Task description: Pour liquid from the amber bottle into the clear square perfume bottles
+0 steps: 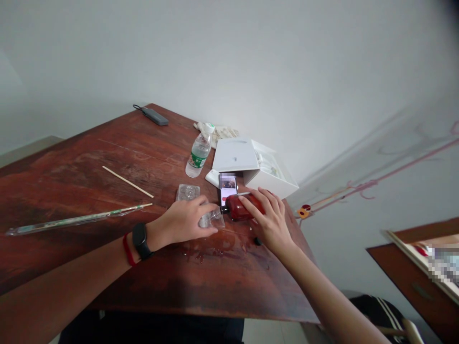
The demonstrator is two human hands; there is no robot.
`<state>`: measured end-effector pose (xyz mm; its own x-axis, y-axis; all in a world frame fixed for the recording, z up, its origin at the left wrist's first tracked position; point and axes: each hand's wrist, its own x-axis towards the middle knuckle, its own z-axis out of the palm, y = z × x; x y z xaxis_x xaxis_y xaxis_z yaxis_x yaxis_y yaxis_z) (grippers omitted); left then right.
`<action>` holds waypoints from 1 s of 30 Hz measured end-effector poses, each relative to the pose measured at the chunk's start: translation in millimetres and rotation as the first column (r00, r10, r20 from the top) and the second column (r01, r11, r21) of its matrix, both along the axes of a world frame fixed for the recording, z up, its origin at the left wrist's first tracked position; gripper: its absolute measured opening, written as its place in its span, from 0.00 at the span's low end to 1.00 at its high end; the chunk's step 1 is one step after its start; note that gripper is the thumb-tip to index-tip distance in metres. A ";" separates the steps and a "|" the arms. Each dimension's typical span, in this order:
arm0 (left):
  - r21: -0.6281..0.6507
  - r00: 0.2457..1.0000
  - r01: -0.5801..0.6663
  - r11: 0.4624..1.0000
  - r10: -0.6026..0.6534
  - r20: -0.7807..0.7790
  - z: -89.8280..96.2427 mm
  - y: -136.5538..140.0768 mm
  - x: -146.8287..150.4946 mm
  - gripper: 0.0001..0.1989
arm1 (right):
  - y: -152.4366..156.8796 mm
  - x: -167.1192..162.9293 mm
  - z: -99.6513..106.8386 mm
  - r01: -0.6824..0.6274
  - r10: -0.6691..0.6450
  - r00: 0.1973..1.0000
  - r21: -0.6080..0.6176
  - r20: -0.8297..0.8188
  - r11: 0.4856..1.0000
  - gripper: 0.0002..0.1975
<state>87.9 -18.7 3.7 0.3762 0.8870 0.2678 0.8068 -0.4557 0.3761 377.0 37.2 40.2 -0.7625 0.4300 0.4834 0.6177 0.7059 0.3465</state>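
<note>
My right hand (269, 216) is wrapped round a reddish-brown bottle (234, 208), tipped on its side with its black neck pointing left. That neck meets the edge of a clear plastic container (215, 219), which my left hand (191, 217) grips between thumb and fingers; its exact shape is partly hidden. A second clear plastic piece (188, 192) lies just beyond my left hand. Below the bottle, a small black cap (258, 241) rests on the table. Wet drops (201, 255) are spread over the wood in front of my hands.
On the wooden table (172, 282), a water bottle (198, 153) stands behind my hands. Near it are a lit phone (228, 187), a white case (213, 177) and an open white box (270, 179). Leftward lie a thin stick (127, 181), a wrapped stick (79, 220) and a grey device (155, 116).
</note>
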 end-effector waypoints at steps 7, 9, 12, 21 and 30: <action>0.021 1.000 0.005 1.000 -0.005 0.003 0.0 -0.1 -0.1 0.28 | -0.7 -0.2 2.8 0.016 -0.017 0.999 0.008 0.035 1.000 0.39; 0.027 1.000 0.012 1.000 -0.012 0.003 -2.0 0.5 -0.6 0.28 | -0.6 0.2 2.9 0.018 -0.018 0.999 0.005 0.035 1.000 0.38; 0.036 1.000 0.022 0.999 -0.022 0.000 -4.2 1.3 -1.3 0.28 | -0.3 0.9 3.2 0.020 -0.020 0.999 0.005 0.045 1.000 0.37; 0.030 1.000 0.014 0.999 -0.015 0.012 -2.0 0.6 -0.4 0.26 | -1.2 0.2 3.8 0.014 -0.015 0.999 0.018 0.042 1.000 0.34; 0.054 0.999 0.014 0.998 -0.016 0.035 -7.8 2.2 -1.7 0.26 | -0.5 -0.7 6.4 0.018 -0.019 0.998 0.018 0.062 1.000 0.37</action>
